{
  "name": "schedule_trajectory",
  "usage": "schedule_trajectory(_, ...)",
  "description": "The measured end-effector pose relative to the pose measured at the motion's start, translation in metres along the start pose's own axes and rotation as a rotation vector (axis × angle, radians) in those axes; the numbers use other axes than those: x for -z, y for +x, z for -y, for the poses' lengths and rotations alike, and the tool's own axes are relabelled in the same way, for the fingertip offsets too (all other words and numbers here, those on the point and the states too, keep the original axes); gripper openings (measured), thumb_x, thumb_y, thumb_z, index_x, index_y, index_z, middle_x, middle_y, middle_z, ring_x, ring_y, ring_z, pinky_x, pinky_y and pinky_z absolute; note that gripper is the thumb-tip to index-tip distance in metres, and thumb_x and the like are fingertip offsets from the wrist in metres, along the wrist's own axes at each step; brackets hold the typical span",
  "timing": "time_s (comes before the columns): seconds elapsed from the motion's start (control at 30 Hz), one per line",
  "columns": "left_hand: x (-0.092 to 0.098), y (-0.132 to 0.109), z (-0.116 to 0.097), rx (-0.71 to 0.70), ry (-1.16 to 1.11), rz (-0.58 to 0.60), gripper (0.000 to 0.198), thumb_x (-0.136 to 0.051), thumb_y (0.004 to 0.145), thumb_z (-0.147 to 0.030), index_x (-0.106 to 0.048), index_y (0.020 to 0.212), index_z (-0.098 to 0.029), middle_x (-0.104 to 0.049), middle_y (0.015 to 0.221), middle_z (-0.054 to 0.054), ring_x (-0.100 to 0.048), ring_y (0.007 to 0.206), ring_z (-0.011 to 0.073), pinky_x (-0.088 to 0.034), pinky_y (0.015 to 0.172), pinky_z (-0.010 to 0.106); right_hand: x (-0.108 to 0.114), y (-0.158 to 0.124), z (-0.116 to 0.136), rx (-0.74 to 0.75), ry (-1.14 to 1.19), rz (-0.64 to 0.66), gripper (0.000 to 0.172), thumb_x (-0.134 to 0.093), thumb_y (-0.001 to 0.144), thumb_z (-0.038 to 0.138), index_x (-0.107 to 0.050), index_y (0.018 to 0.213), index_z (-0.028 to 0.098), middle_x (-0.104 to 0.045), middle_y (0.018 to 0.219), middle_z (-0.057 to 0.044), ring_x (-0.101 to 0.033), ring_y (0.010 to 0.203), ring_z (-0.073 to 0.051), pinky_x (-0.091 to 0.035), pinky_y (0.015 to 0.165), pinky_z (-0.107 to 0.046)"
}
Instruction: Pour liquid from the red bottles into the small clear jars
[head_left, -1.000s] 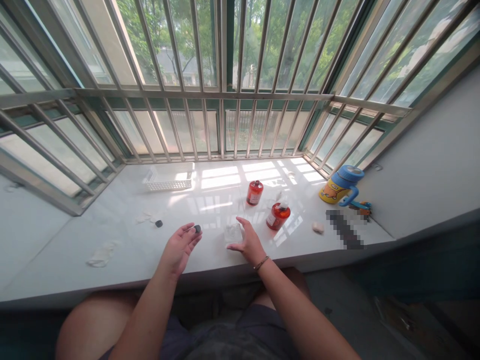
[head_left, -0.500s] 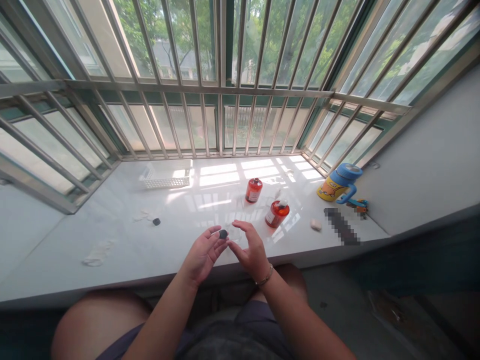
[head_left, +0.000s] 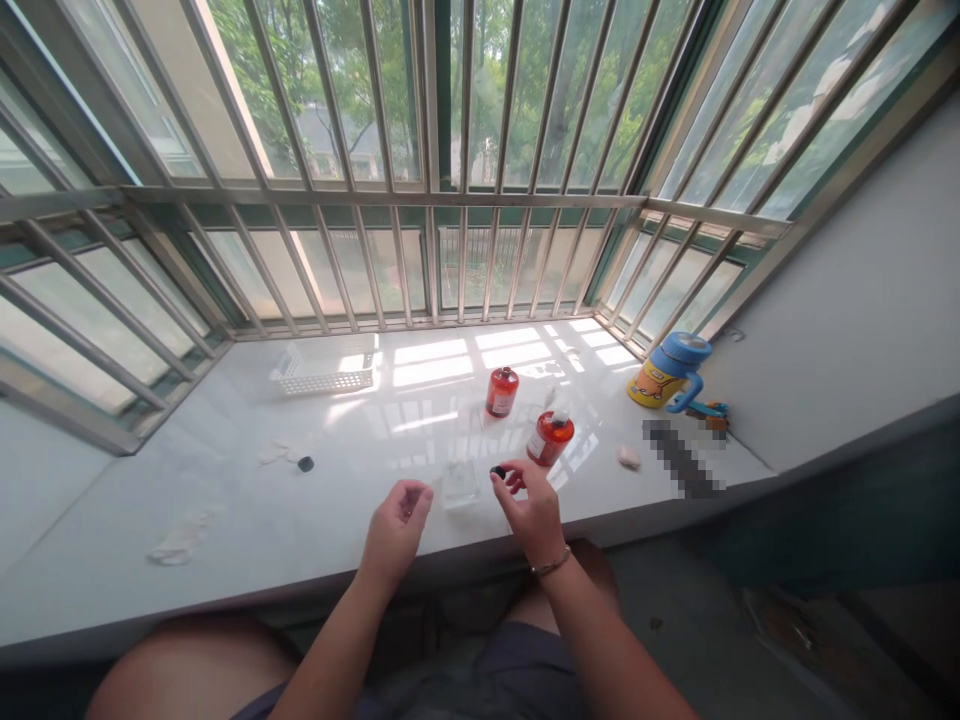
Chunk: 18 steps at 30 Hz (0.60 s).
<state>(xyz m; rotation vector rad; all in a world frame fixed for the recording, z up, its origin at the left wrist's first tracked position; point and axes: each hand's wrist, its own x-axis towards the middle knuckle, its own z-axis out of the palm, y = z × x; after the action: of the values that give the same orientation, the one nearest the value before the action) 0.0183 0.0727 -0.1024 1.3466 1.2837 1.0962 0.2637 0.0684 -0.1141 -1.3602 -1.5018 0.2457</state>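
Thumb and fingers of my right hand (head_left: 534, 508) pinch a small black cap (head_left: 498, 472) just above the counter. My left hand (head_left: 397, 522) hovers by the counter's front edge, its fingers loosely curled in, with nothing seen in them. Between the two hands stands a clear, square-looking glass container (head_left: 460, 484). Behind my right hand is a red bottle with a clear top (head_left: 551, 437), and farther back a second red bottle (head_left: 502, 393) with a narrow dark neck. Another small black piece (head_left: 305, 464) lies to the left, beside thin whitish strips (head_left: 279, 455).
A white perforated basket (head_left: 326, 375) sits at the back left. Crumpled whitish material (head_left: 180, 538) lies front left. To the right are a blue and yellow mug (head_left: 667, 372), a small pinkish lump (head_left: 629, 458) and a blurred-out dark object (head_left: 681, 460). Metal bars (head_left: 390, 200) line the window.
The black cap has passed from my left hand to my right. My hands have drawn apart, uncovering the glass container. My left fingers have curled in, and the view has shifted slightly.
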Motion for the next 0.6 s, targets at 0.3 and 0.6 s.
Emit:
schedule_trajectory(0.3, 0.008, -0.003, 0.035, -0.347, 0.585, 0.113, 0.039, -0.05, 0.107, -0.041, -0.06, 0.075, -0.02, -0.055, 0.066, -0.002, -0.05, 0.062, 0.013, -0.038, 0.064, 0.027, -0.01, -0.011, -0.063, 0.081, -0.36, 0.124, 0.016, -0.061, 0.103, 0.035, -0.066, 0.107, 0.021, -0.073, 0.1, -0.009, -0.07, 0.095, -0.027, -0.057, 0.087, -0.039)
schedule_trajectory(0.6, 0.008, -0.003, 0.035, -0.399, 0.511, 0.016, 0.025, -0.066, 0.1, -0.045, -0.067, 0.092, -0.021, -0.063, 0.078, 0.0, -0.056, 0.063, 0.0141, -0.048, 0.062, 0.027, 0.002, -0.002, -0.037, 0.086, -0.136, 0.127, 0.024, -0.063, 0.105, 0.042, -0.069, 0.112, 0.021, -0.072, 0.095, -0.006, -0.062, 0.071, -0.019, -0.054, 0.067, -0.033)
